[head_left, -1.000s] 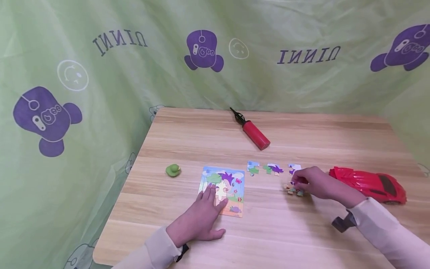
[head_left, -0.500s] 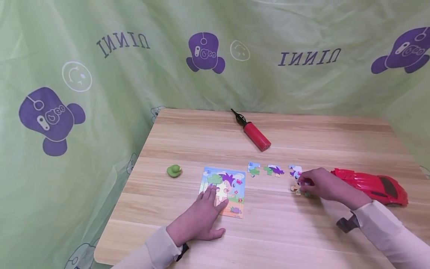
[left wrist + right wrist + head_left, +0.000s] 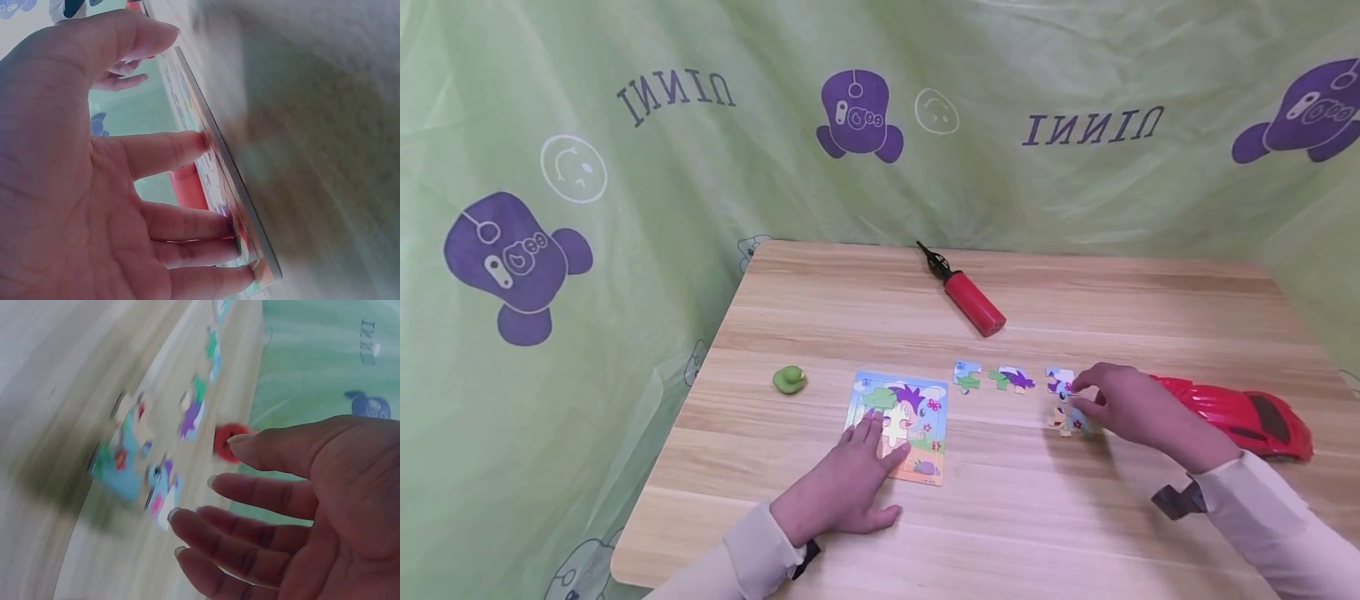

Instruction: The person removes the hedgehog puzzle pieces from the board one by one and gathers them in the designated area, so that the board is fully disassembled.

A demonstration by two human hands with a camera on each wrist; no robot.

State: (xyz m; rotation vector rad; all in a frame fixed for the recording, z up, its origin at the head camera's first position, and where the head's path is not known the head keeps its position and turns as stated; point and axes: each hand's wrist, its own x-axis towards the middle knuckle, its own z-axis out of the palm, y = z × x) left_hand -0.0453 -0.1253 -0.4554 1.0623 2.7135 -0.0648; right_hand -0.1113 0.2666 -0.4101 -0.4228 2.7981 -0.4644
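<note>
My left hand (image 3: 842, 492) rests its straight fingertips on the lower left part of a square puzzle board (image 3: 931, 446), which shows a cartoon with a purple-haired figure. In the left wrist view these fingers (image 3: 187, 222) lie along the board's edge, with the thumb held away. My right hand (image 3: 1127, 408) hovers over the right-hand puzzle pieces, thumb and fingers apart and nothing between them. Below it lies a cream and blue-green puzzle section (image 3: 119, 456). A purple and blue piece (image 3: 161, 494) sits close by, partly behind the fingers in the head view.
Two more puzzle pieces, a green-and-blue one (image 3: 967, 375) and a purple one (image 3: 1015, 379), lie right of the board. A red toy car (image 3: 1240, 412) stands beside the right forearm. Behind are a red hand pump (image 3: 973, 304) and, leftward, a green toy duck (image 3: 789, 380).
My right hand has shifted slightly right and its fingers have spread off the cream puzzle section, which sits a little further right and nearer the purple and blue piece. The left hand stays put.
</note>
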